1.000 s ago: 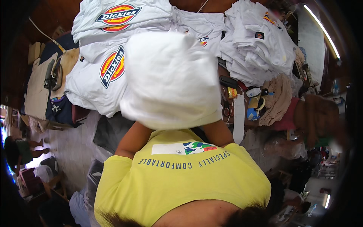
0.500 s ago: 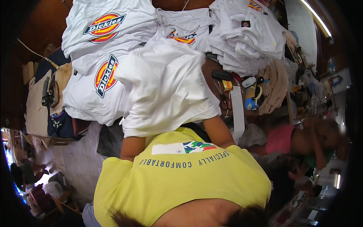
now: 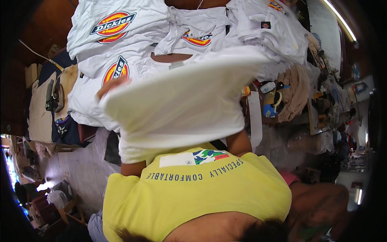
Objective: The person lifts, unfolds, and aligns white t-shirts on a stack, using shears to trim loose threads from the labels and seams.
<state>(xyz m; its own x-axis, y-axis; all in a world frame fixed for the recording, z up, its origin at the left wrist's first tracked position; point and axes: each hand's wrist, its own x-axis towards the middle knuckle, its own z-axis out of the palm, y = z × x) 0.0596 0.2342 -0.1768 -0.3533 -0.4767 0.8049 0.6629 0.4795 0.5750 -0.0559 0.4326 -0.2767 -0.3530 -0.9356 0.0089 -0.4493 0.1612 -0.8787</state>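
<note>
"While the left hand [image 3: 112, 87] touches the white shirt [image 3: 181, 101], is its grip pinching?"
"Can't tell, it's blurry. The right hand doesn't show."
"Where's that shirt?"
"Up in the air, right of the iron [image 3: 50, 95]."
"What's done, what isn't?"
"Right of the iron, piled shirts [image 3: 139, 38] lie down. This one isn't laid flat yet."

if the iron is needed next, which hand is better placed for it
The left hand, probably: it shows at the upper left of the white garment, nearer the iron. The right hand is hidden, its forearm on the far side.
</note>
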